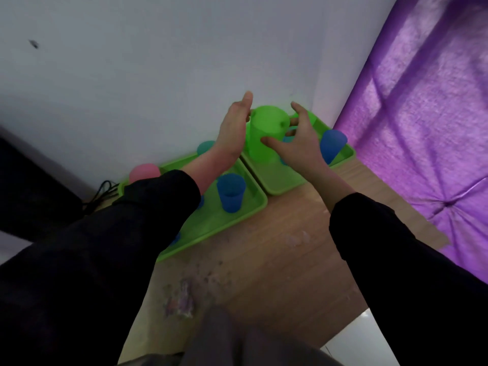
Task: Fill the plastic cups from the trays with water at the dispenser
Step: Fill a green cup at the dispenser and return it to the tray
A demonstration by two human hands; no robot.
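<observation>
A translucent green cup (264, 133) is held between my two hands, above the back of the right green tray (280, 178). My left hand (233, 130) wraps its left side, thumb pointing up. My right hand (301, 138) has its thumb on the cup's front and fingers at its rim. A dark blue cup (332, 145) stands on the right tray. On the left green tray (237, 220) stand a blue cup (231, 192), a pink cup (144, 173) and a teal cup (206, 146). My sleeves hide other cups. No dispenser is in view.
The trays lie side by side on a wooden table (277, 260) against a white wall (158, 75). A black object (26, 180) with cables (103, 191) sits at the left. Purple cloth (422, 128) hangs at the right. The tabletop finish is worn near me.
</observation>
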